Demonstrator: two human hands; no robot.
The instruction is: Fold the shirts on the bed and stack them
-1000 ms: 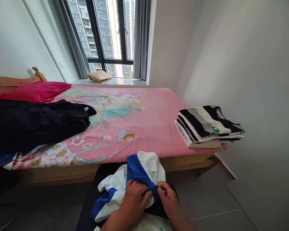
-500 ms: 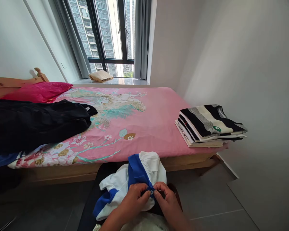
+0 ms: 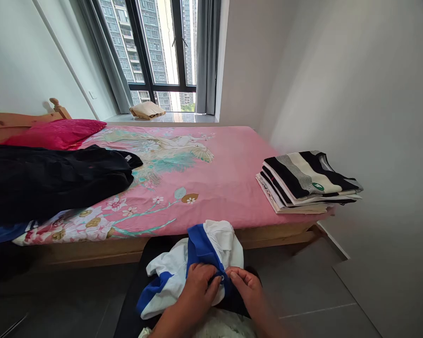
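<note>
A crumpled white and blue shirt (image 3: 183,267) lies in my lap at the bottom centre, in front of the bed. My left hand (image 3: 197,291) pinches its blue collar edge from the left. My right hand (image 3: 248,291) pinches the same blue edge from the right, fingertips almost touching the left ones around a small button-like spot. Both hands are closed on the cloth.
A wooden bed with a pink floral sheet (image 3: 204,178) fills the middle. Black clothes (image 3: 52,180) lie piled at its left, a magenta pillow (image 3: 52,133) behind them. A stack of folded striped shirts (image 3: 305,183) sits at the right corner. Grey tiled floor (image 3: 320,291) lies to the right.
Both hands stay on the blue collar edge, with the fingers shifting slightly closer together. The view rose a little; nothing on the bed has moved.
</note>
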